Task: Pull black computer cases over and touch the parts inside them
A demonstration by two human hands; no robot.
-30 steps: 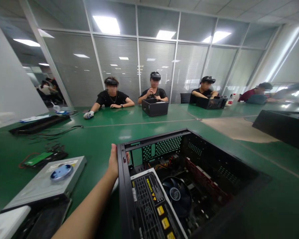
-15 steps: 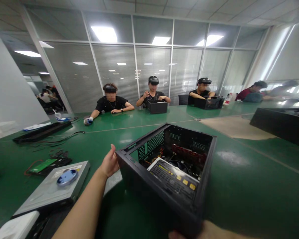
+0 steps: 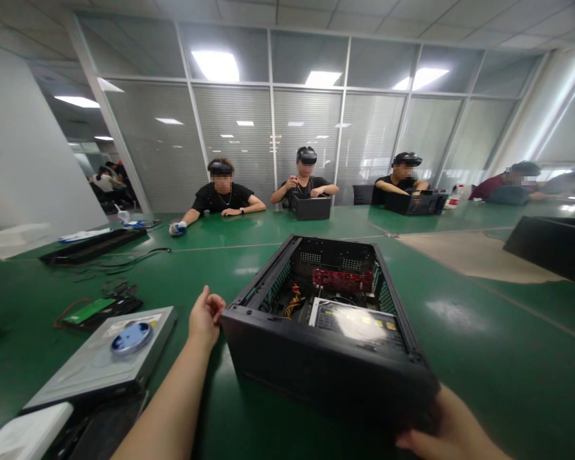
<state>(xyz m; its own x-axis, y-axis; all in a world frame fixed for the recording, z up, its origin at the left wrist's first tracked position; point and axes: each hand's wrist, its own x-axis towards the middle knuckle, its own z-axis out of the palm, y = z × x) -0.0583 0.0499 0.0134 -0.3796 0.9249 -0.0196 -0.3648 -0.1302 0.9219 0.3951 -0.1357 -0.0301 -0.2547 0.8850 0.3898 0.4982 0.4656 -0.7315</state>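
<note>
A black computer case (image 3: 311,364) lies on the green table in front of me, its upper side uncovered. Inside are a power supply (image 3: 326,314) with a shiny label, a red circuit card (image 3: 342,280) and yellow and red cables (image 3: 293,301). My left hand (image 3: 207,317) is at the case's left front corner, fingers loosely bent and apart from the thumb; whether it still touches the case is hard to see. Around the right front corner, my right hand (image 3: 448,421) grips the case, its fingers partly hidden in shadow.
Left of me lie a silver disc drive (image 3: 148,358) with a blue round container (image 3: 131,337) on it, a green circuit board (image 3: 91,310) and a long black panel (image 3: 93,246). Several people work across the table (image 3: 489,364). Another black case (image 3: 553,249) stands at right on brown cardboard (image 3: 469,252).
The computer case has turned on the table, its front now facing me more squarely. My right hand has moved right with its corner; my left hand's grip has loosened.
</note>
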